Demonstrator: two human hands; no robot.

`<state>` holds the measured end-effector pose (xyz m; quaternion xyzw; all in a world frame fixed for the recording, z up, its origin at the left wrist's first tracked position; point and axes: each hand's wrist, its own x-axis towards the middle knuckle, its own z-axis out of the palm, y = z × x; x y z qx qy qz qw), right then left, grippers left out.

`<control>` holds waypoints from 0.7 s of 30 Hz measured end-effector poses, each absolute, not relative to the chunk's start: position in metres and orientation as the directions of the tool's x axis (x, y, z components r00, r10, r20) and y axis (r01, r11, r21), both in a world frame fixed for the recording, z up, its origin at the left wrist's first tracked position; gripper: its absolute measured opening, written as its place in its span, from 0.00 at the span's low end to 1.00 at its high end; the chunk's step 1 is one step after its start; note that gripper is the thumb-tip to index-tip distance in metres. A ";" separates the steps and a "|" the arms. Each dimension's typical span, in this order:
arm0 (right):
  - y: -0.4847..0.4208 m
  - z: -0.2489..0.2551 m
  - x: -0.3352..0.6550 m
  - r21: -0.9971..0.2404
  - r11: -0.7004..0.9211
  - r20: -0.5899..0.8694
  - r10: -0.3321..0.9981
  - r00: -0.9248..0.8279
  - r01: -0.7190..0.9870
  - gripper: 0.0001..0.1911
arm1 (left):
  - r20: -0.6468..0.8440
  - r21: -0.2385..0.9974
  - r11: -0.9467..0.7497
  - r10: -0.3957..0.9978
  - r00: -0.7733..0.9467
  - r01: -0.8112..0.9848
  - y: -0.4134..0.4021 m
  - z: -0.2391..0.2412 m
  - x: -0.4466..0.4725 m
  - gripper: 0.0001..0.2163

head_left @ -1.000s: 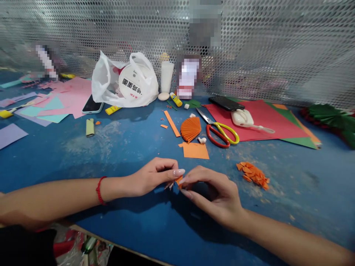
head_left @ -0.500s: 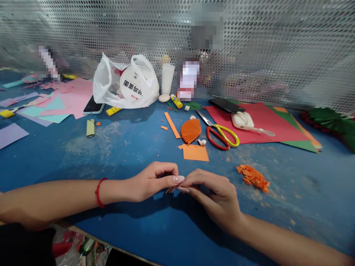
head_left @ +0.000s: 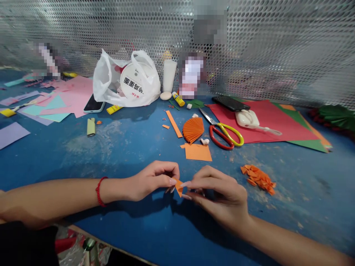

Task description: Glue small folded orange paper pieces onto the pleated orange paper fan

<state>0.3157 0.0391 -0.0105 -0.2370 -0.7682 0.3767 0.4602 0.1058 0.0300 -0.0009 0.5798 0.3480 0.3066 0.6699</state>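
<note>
A small folded piece of orange paper (head_left: pixel 179 188) is held up above the front of the blue table. My left hand (head_left: pixel 155 181) pinches its left side between thumb and fingers; a red cord bracelet circles that wrist. From the right, my right hand (head_left: pixel 219 190) has its fingertips at the other edge of the paper, index finger and thumb slightly apart. To the right lies a pile of small folded orange paper pieces (head_left: pixel 259 179). Beyond my hands are an orange paper rectangle (head_left: pixel 198 152), a pleated orange paper fan (head_left: pixel 193 130) and an orange paper strip (head_left: pixel 174 124).
Red-and-yellow-handled scissors (head_left: pixel 222 132) lie beside red and green paper sheets (head_left: pixel 266 122), with a black phone (head_left: pixel 230 103) and white case (head_left: pixel 247 118) on top. A white plastic bag (head_left: pixel 105 88), glue stick (head_left: pixel 178 99) and green lighter (head_left: pixel 91 127) stand farther back. Perforated metal closes off the back.
The orange paper piece, hidden between my fingers before, now shows. My right hand has shifted a little to the right, its thumb and index finger parting. My left hand stays nearly still.
</note>
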 end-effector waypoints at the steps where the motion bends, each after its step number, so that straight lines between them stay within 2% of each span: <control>1: 0.040 -0.011 0.316 -0.798 0.603 0.520 0.712 -0.471 0.030 0.11 | -0.109 0.990 0.139 0.807 0.580 -0.007 0.030 -0.001 0.106 0.10; 14: 0.043 -0.014 0.316 -0.797 0.604 0.501 0.687 -0.526 0.031 0.11 | -0.076 0.997 0.059 0.766 0.639 0.049 0.029 -0.002 0.104 0.09; 21: 0.042 -0.016 0.316 -0.826 0.562 0.470 0.732 -0.493 0.047 0.10 | -0.083 0.996 0.078 0.813 0.576 0.033 0.027 -0.003 0.107 0.09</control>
